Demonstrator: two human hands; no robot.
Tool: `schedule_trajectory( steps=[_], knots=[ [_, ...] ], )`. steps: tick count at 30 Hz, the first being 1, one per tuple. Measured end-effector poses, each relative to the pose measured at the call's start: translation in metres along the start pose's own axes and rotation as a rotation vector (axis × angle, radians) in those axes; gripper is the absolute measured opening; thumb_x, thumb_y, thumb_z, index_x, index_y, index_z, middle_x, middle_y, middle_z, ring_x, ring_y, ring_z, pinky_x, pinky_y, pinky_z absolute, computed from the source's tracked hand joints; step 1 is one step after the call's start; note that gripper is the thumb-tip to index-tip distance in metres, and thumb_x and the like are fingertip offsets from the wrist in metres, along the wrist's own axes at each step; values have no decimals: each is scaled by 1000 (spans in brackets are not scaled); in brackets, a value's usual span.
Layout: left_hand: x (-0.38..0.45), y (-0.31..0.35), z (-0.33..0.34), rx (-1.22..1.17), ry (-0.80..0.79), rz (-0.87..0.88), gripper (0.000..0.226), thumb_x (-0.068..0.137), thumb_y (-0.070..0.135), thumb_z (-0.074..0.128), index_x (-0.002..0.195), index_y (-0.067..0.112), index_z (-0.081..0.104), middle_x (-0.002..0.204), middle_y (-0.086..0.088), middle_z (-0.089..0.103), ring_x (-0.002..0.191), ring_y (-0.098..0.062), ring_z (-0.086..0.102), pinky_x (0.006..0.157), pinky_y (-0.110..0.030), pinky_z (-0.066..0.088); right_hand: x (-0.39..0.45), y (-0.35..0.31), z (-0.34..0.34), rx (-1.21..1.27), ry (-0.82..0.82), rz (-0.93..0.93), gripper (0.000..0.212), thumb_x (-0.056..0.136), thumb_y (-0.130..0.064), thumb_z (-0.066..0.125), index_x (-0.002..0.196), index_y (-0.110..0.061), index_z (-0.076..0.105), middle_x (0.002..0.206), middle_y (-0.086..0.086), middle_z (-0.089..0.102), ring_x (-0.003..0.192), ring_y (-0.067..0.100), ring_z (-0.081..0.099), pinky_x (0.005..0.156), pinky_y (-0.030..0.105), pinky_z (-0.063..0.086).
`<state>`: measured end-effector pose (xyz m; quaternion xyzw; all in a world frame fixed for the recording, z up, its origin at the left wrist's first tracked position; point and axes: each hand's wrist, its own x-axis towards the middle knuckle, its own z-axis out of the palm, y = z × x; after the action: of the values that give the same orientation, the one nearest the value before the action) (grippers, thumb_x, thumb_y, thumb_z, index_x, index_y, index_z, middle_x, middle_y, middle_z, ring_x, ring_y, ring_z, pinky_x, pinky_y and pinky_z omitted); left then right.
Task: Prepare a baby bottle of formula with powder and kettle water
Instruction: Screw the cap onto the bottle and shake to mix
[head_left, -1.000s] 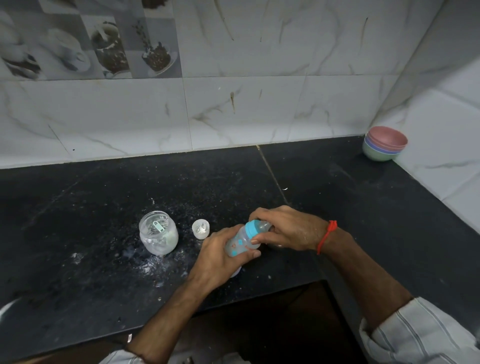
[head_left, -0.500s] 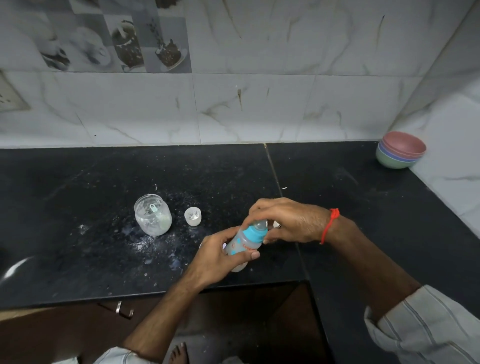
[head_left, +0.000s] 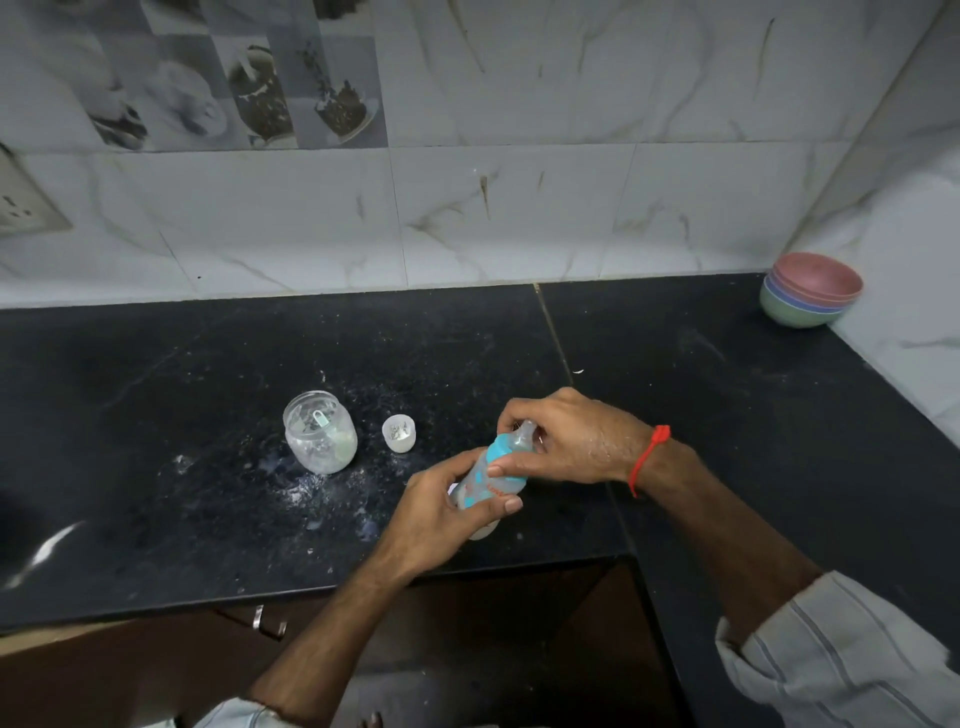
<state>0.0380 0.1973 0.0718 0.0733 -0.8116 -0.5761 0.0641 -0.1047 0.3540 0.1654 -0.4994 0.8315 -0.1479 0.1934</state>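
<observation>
A small clear baby bottle (head_left: 485, 486) with a blue collar and a clear teat is tilted over the black counter (head_left: 208, 364) near its front edge. My left hand (head_left: 441, 512) wraps the bottle's body from below. My right hand (head_left: 569, 439) grips the blue collar and teat from above. To the left stands an open glass jar (head_left: 320, 434) of white powder with a small scoop inside. A small clear cap (head_left: 399, 433) sits between the jar and my hands. White powder is spilled on the counter around the jar. No kettle is in view.
Stacked coloured bowls (head_left: 810, 290) sit in the back right corner against the tiled wall. A wall socket (head_left: 21, 205) is at the far left. The counter turns along the right wall. Below the front edge is a dark cabinet with a metal handle (head_left: 270, 623).
The view has shifted, so the jar and counter sit further right and higher in frame. Both hands stay on the bottle; the teat now shows more clearly under my right fingers.
</observation>
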Motion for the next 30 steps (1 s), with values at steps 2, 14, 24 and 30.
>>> schedule_trajectory(
  steps=[2, 14, 24, 30],
  knots=[
    [2, -1, -11, 20, -14, 25, 48, 82, 45, 84, 127, 35, 68, 114, 14, 76, 108, -8, 72, 94, -37, 60, 6, -6, -1, 48, -15, -34, 39, 94, -52, 66, 119, -23, 60, 93, -10, 64, 80, 8, 64, 65, 20, 51],
    [9, -13, -63, -75, -185, 46, 54, 79, 48, 83, 128, 32, 68, 116, 3, 76, 108, -17, 72, 99, -43, 58, 20, -43, -15, 4, -5, -43, 42, 84, -42, 82, 120, -29, 66, 114, -10, 64, 100, 5, 61, 87, 24, 56],
    [-5, -26, -65, -61, -166, 67, 47, 75, 54, 84, 119, 46, 69, 118, 11, 77, 111, -12, 73, 99, -49, 58, 29, -70, 15, -200, 115, 281, 66, 80, -88, 46, 87, -24, 63, 65, -10, 56, 60, 5, 54, 61, 29, 50],
    [0, -25, -72, -33, -151, 107, 55, 78, 48, 85, 129, 43, 64, 118, 15, 76, 108, -10, 73, 95, -39, 60, 28, -69, 9, -37, 15, 155, 41, 94, -59, 63, 110, -21, 65, 87, -3, 69, 75, 10, 66, 70, 37, 60]
  ],
)
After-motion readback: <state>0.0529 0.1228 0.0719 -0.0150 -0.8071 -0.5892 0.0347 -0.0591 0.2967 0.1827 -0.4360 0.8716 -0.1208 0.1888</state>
